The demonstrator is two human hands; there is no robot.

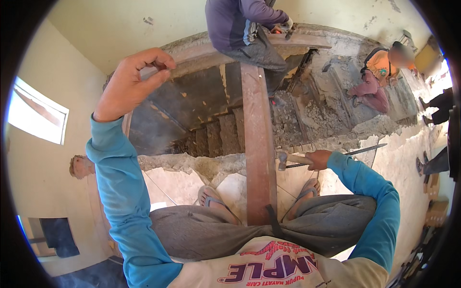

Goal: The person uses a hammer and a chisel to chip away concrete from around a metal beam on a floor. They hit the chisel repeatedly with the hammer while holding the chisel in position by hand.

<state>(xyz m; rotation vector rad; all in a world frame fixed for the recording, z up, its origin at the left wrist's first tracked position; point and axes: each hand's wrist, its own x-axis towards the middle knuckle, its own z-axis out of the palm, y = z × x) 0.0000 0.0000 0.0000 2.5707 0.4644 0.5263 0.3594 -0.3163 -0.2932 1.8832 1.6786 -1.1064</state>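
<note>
My left hand (136,82) is raised over the far left side of the opening, its thumb and fingers curved apart with nothing visible between them. At the right of centre, my right hand (319,160) is closed around the light wooden handle of a hammer (283,161). The hammer's metal head points left, beside a reddish-brown beam (258,125). A thin dark rod (367,149) passes by my right hand; whether I grip it too, I cannot tell. The beam runs from between my legs across the broken floor opening (187,110).
Across the opening, a person in a purple top (233,24) sits near the beam's far end. Another person in orange (377,67) crouches among rubble (297,120) at the right. Broken tiles (233,189) edge the hole beside my sandalled feet. Stairs (211,137) descend inside it.
</note>
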